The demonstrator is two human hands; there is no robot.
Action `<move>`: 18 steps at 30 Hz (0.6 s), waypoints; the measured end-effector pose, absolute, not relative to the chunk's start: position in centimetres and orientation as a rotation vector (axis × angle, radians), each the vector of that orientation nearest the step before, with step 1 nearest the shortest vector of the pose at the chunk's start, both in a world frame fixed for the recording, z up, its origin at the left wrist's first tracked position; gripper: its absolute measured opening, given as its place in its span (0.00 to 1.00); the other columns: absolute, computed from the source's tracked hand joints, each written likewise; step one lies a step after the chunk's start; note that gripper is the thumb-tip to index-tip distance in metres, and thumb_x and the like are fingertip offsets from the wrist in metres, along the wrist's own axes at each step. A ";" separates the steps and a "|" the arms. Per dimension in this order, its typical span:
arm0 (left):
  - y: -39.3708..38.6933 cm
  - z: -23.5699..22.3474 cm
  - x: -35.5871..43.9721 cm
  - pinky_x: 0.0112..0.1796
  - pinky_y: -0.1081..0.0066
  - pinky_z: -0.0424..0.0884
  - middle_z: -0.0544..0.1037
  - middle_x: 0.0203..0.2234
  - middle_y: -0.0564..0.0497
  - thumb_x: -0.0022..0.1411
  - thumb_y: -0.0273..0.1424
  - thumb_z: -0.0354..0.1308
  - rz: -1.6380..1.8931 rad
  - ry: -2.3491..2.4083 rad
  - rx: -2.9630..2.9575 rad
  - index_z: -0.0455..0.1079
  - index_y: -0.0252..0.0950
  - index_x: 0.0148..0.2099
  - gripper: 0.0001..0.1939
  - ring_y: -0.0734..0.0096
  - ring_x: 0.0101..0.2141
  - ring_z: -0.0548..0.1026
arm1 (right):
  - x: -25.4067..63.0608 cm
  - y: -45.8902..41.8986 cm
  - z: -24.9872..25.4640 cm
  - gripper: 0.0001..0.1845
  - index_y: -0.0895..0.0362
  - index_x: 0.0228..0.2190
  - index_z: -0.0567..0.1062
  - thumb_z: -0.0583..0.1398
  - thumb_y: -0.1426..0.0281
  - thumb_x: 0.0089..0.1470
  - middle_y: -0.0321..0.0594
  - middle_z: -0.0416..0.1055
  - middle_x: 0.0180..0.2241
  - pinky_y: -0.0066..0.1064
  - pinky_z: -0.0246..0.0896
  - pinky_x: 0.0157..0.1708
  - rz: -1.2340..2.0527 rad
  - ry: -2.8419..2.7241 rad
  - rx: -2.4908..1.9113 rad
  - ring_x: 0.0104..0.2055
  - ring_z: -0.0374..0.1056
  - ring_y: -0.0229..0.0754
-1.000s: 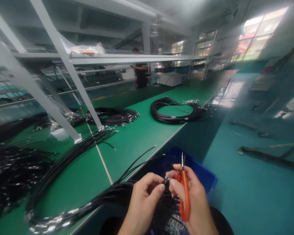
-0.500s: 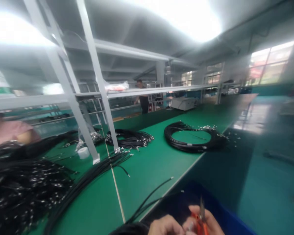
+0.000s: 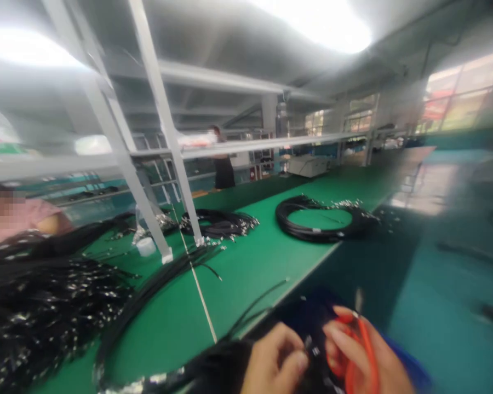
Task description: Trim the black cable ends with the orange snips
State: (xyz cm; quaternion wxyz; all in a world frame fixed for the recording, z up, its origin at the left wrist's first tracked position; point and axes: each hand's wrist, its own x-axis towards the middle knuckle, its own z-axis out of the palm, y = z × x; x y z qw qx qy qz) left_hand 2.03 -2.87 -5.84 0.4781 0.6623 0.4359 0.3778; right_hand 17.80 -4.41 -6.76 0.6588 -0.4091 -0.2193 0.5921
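Observation:
My left hand (image 3: 277, 358) is closed in a pinch at the lower middle of the view, around the end of a black cable. A small shiny tip (image 3: 308, 342) shows blurred just past those fingers. To its right, my right hand (image 3: 365, 350) grips orange-handled pliers (image 3: 370, 350), their pointed jaws upward and smeared by motion. The hands are apart. A thick bundle of black cables (image 3: 213, 369) with metal ends curves over the green table to my left hand. Under the hands is a blue bin (image 3: 411, 366), mostly hidden.
Coiled black cables (image 3: 299, 232) and a second coil (image 3: 219, 223) lie on the green table (image 3: 254, 262). A large cable pile (image 3: 57, 306) covers the left side. White shelf posts (image 3: 164, 120) rise from the table. One person (image 3: 24, 219) sits at left, another (image 3: 224, 167) stands behind.
The view tilted up, then slightly back down, bringing the person at left into sight. My hands, close together one second ago, have moved apart. The pliers stay in my right hand.

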 end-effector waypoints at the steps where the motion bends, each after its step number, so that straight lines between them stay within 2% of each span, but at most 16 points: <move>1: -3.2 -5.6 2.1 0.30 0.74 0.61 0.69 0.22 0.56 0.56 0.29 0.57 0.990 1.075 1.605 0.68 0.35 0.29 0.03 0.71 0.27 0.66 | 17.4 -4.8 -6.4 0.25 0.52 0.37 0.68 0.71 0.68 0.36 0.31 0.72 0.22 0.27 0.64 0.19 1.299 -0.495 -0.928 0.20 0.67 0.37; 4: -3.6 -4.8 2.4 0.29 0.76 0.59 0.67 0.22 0.56 0.57 0.30 0.57 1.028 1.100 1.542 0.67 0.35 0.29 0.06 0.74 0.26 0.63 | 16.1 -5.5 -6.0 0.21 0.53 0.37 0.67 0.69 0.68 0.40 0.28 0.68 0.20 0.23 0.57 0.15 1.268 -0.547 -0.937 0.17 0.63 0.33; 8: -3.5 -4.2 2.5 0.25 0.77 0.56 0.65 0.19 0.57 0.56 0.32 0.58 0.986 1.085 1.447 0.67 0.34 0.26 0.09 0.76 0.22 0.60 | 15.2 -6.0 -6.2 0.22 0.54 0.38 0.67 0.68 0.71 0.40 0.30 0.71 0.24 0.24 0.60 0.19 1.222 -0.565 -0.973 0.20 0.64 0.33; 12: -3.5 -4.3 2.7 0.25 0.78 0.57 0.68 0.18 0.57 0.55 0.31 0.59 0.980 1.047 1.405 0.68 0.34 0.25 0.09 0.77 0.21 0.62 | 15.0 -5.9 -6.2 0.22 0.54 0.40 0.67 0.67 0.72 0.42 0.34 0.74 0.29 0.26 0.63 0.26 1.219 -0.569 -0.981 0.26 0.66 0.35; 18: -3.6 -4.3 3.0 0.25 0.78 0.59 0.73 0.20 0.55 0.55 0.29 0.60 0.961 1.035 1.376 0.70 0.34 0.25 0.07 0.76 0.23 0.66 | 14.8 -5.7 -6.0 0.20 0.53 0.40 0.68 0.66 0.72 0.43 0.32 0.73 0.29 0.25 0.63 0.28 1.240 -0.538 -0.964 0.29 0.67 0.35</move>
